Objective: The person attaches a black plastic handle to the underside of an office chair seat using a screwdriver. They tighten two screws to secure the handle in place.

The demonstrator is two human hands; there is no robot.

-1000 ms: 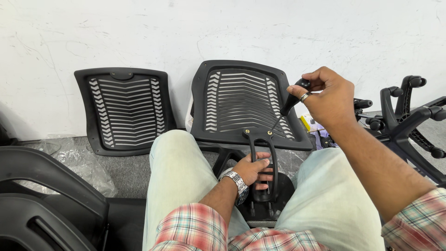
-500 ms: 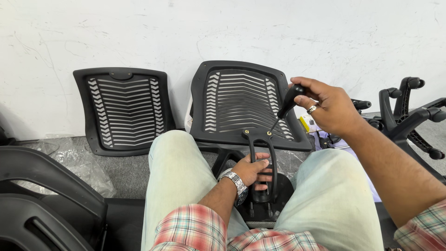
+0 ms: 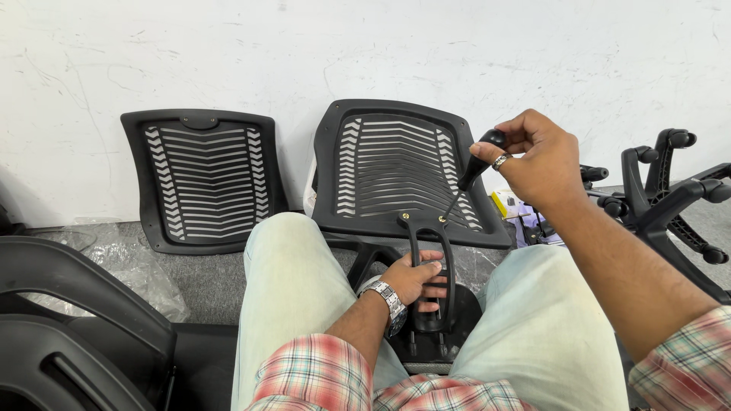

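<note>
Floor [image 3: 205, 278]: grey carpet.
On it: two black chair backs [image 3: 204, 179] against the wall, clear plastic wrap [image 3: 141, 274], chair bases [image 3: 670, 198].

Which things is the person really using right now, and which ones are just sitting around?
In use:
- screwdriver, held in the right hand
- black bracket, gripped by the left hand
- chair back that the bracket meets

Just sitting around:
- second chair back leaning on the wall
- wheeled chair base at the right
- clear plastic wrap on the floor
</note>
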